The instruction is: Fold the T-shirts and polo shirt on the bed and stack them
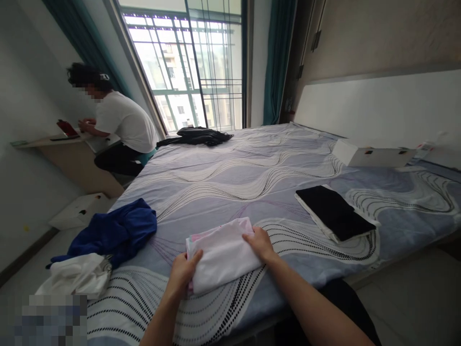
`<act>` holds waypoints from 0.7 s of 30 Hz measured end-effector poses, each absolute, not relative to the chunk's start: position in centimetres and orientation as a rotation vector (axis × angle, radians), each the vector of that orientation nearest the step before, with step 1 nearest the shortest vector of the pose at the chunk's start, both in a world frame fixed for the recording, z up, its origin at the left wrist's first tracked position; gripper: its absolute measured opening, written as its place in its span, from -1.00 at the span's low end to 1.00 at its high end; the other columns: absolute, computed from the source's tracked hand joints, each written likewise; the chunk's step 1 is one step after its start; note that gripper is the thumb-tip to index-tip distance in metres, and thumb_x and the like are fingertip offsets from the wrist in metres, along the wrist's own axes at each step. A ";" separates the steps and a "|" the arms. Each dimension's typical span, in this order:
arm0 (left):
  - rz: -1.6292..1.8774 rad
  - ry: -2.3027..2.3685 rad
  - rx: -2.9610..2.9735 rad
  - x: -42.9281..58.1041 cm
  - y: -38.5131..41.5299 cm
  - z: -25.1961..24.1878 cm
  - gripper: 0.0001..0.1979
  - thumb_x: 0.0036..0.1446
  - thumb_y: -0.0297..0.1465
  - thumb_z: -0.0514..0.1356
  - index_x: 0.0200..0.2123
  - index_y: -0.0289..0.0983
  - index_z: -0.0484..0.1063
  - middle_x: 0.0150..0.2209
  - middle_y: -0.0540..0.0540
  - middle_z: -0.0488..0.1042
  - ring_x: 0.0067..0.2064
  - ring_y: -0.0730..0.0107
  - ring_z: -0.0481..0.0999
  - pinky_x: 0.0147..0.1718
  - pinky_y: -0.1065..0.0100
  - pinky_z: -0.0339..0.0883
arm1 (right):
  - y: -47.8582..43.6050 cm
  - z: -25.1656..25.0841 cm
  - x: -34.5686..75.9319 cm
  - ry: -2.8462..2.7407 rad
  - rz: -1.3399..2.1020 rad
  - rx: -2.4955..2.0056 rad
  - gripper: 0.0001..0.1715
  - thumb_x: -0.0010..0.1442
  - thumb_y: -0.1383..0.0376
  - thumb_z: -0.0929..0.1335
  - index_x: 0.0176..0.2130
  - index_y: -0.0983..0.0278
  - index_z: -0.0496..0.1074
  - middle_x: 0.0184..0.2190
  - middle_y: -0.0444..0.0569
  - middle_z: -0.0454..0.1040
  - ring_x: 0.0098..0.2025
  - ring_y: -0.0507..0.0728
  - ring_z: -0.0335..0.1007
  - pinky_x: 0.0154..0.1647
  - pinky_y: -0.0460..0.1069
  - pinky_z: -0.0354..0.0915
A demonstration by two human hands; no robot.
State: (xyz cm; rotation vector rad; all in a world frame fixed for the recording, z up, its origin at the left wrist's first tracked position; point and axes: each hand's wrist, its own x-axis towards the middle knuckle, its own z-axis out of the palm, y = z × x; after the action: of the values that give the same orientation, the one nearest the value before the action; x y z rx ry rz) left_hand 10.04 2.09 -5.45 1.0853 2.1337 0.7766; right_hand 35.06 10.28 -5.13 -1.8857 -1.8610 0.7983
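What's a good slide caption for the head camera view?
Left hand and right hand hold a folded white cloth over a patterned bedsheet, with folded black cloth to the right.

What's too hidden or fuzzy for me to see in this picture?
In the head view:
Folded white cloth: its own top hides the underside.
Pale cloth: mostly covered by the black cloth.
Bottom-left patch: blurred into blocks.
Red thing on the desk: too small to identify.

Daylight overexposes the window (180,72), leaving the left wall (25,110) dim, while wide-angle distortion stretches the edges.
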 end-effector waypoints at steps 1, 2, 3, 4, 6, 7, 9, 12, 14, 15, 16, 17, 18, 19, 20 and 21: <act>0.778 2.122 1.107 10.0 2.0 -5.2 -0.65 0.10 -0.12 0.18 -0.35 -0.32 0.51 -0.34 -0.23 0.63 -0.25 0.03 0.62 -0.34 0.26 0.39 | 10.3 -5.2 35.2 -1.852 0.810 -1.870 -0.75 0.22 0.18 0.42 -0.23 0.32 0.56 -0.19 0.15 0.62 -0.12 0.23 0.53 -0.25 -0.05 0.17; 0.777 2.142 1.146 10.0 1.9 -4.8 -0.67 0.10 -0.13 0.17 -0.36 -0.30 0.50 -0.34 -0.23 0.63 -0.23 0.01 0.61 -0.32 0.26 0.39 | 10.3 -5.2 35.4 -1.839 0.813 -1.858 -0.77 0.24 0.19 0.41 -0.24 0.32 0.56 -0.19 0.15 0.62 -0.13 0.22 0.52 -0.25 -0.05 0.17; 0.769 2.190 1.206 10.2 1.9 -4.3 -0.69 0.10 -0.14 0.15 -0.35 -0.28 0.50 -0.32 -0.23 0.63 -0.21 0.00 0.61 -0.29 0.24 0.38 | 10.2 -5.2 35.6 -1.822 0.816 -1.846 -0.78 0.25 0.20 0.39 -0.26 0.32 0.56 -0.19 0.15 0.62 -0.14 0.21 0.52 -0.25 -0.05 0.16; 0.753 2.246 1.281 10.5 2.1 -3.7 -0.69 0.11 -0.15 0.13 -0.32 -0.26 0.50 -0.29 -0.23 0.63 -0.18 0.00 0.60 -0.27 0.23 0.37 | 10.0 -5.1 35.9 -1.804 0.816 -1.836 -0.78 0.27 0.21 0.38 -0.26 0.31 0.55 -0.20 0.14 0.62 -0.14 0.21 0.52 -0.26 -0.05 0.15; 0.734 2.281 1.423 11.7 3.0 -1.9 -0.67 0.13 -0.13 0.08 -0.25 -0.23 0.48 -0.24 -0.22 0.62 -0.16 0.01 0.59 -0.23 0.22 0.35 | 9.5 -4.7 37.0 -1.738 0.803 -1.813 -0.78 0.30 0.21 0.36 -0.28 0.29 0.53 -0.24 0.10 0.62 -0.19 0.18 0.51 -0.28 -0.06 0.13; 0.740 2.248 1.481 12.5 3.7 -0.9 -0.65 0.13 -0.11 0.06 -0.22 -0.21 0.48 -0.23 -0.21 0.62 -0.16 0.03 0.58 -0.23 0.22 0.35 | 9.2 -4.4 37.9 -1.686 0.789 -1.798 -0.78 0.31 0.20 0.34 -0.29 0.28 0.51 -0.27 0.06 0.62 -0.23 0.16 0.50 -0.30 -0.06 0.12; 0.770 2.124 1.586 14.7 6.0 1.5 -0.63 0.12 -0.08 0.06 -0.20 -0.20 0.46 -0.24 -0.16 0.62 -0.20 0.09 0.57 -0.25 0.25 0.34 | 8.9 -3.6 40.4 -1.551 0.735 -1.762 -0.76 0.32 0.19 0.33 -0.34 0.26 0.47 -0.36 0.01 0.60 -0.31 0.14 0.47 -0.34 -0.07 0.10; 0.767 1.891 1.754 19.7 11.5 5.3 -0.64 0.08 -0.05 0.10 -0.25 -0.20 0.44 -0.33 -0.09 0.59 -0.30 0.18 0.54 -0.33 0.30 0.33 | 9.1 -1.9 45.6 -1.333 0.572 -1.746 -0.70 0.32 0.14 0.31 -0.39 0.24 0.42 -0.44 -0.03 0.55 -0.37 0.15 0.42 -0.36 -0.05 0.09; 0.743 1.718 1.862 24.3 16.0 7.7 -0.64 0.05 -0.04 0.14 -0.29 -0.22 0.44 -0.38 -0.06 0.57 -0.34 0.23 0.52 -0.38 0.33 0.31 | 9.4 -0.6 49.8 -1.202 0.447 -1.756 -0.65 0.31 0.08 0.29 -0.39 0.24 0.41 -0.45 -0.02 0.53 -0.38 0.17 0.40 -0.36 -0.04 0.11; 0.731 1.622 1.913 26.9 18.5 8.8 -0.62 0.04 -0.03 0.16 -0.30 -0.23 0.44 -0.40 -0.05 0.56 -0.35 0.25 0.51 -0.39 0.34 0.31 | 9.7 0.0 51.8 -1.136 0.391 -1.763 -0.63 0.31 0.05 0.28 -0.38 0.24 0.41 -0.45 0.00 0.53 -0.38 0.18 0.40 -0.35 -0.04 0.12; 0.715 1.519 1.959 29.5 20.9 9.7 -0.59 0.02 -0.02 0.18 -0.28 -0.25 0.45 -0.40 -0.05 0.56 -0.35 0.25 0.51 -0.40 0.34 0.31 | 9.9 0.6 53.8 -1.070 0.345 -1.770 -0.62 0.30 0.02 0.27 -0.36 0.25 0.42 -0.44 0.01 0.54 -0.37 0.19 0.40 -0.35 -0.03 0.14; 0.675 1.421 2.009 32.3 23.3 10.6 -0.56 0.03 0.00 0.18 -0.25 -0.26 0.46 -0.38 -0.06 0.57 -0.34 0.25 0.51 -0.39 0.34 0.32 | 10.2 1.1 55.7 -1.004 0.309 -1.775 -0.60 0.30 0.01 0.26 -0.32 0.26 0.43 -0.42 0.02 0.55 -0.36 0.21 0.41 -0.33 -0.02 0.16; 0.615 1.341 2.063 35.1 25.6 11.2 -0.52 0.04 0.02 0.17 -0.20 -0.28 0.47 -0.35 -0.08 0.58 -0.31 0.23 0.53 -0.38 0.33 0.35 | 10.5 1.4 57.4 -0.941 0.282 -1.783 -0.60 0.29 0.01 0.26 -0.28 0.27 0.44 -0.39 0.04 0.56 -0.34 0.22 0.42 -0.31 -0.02 0.18; 0.546 1.285 2.116 37.8 27.6 11.5 -0.49 0.07 0.02 0.15 -0.15 -0.29 0.48 -0.30 -0.10 0.59 -0.27 0.21 0.55 -0.34 0.31 0.38 | 10.9 1.5 59.0 -0.882 0.261 -1.797 -0.60 0.29 0.02 0.25 -0.24 0.28 0.45 -0.35 0.07 0.57 -0.31 0.25 0.44 -0.29 -0.01 0.21; 0.474 1.258 2.165 40.6 29.3 11.6 -0.48 0.11 0.00 0.13 -0.10 -0.31 0.47 -0.24 -0.14 0.61 -0.22 0.18 0.56 -0.29 0.29 0.40 | 11.2 1.4 60.3 -0.825 0.247 -1.822 -0.61 0.29 0.05 0.25 -0.20 0.29 0.45 -0.30 0.10 0.59 -0.27 0.27 0.46 -0.26 0.00 0.23; 0.414 1.261 2.212 43.2 30.7 11.3 -0.49 0.14 -0.04 0.12 -0.05 -0.33 0.46 -0.18 -0.20 0.61 -0.16 0.14 0.57 -0.21 0.24 0.42 | 11.6 1.0 61.4 -0.774 0.243 -1.859 -0.63 0.29 0.08 0.25 -0.16 0.31 0.45 -0.26 0.13 0.59 -0.23 0.29 0.48 -0.23 0.01 0.25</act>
State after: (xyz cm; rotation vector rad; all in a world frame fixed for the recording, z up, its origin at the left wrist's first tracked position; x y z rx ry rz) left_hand 43.20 30.73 11.29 2.2121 1.2614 0.4142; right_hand 61.36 11.61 0.98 -1.8592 -0.7740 0.2429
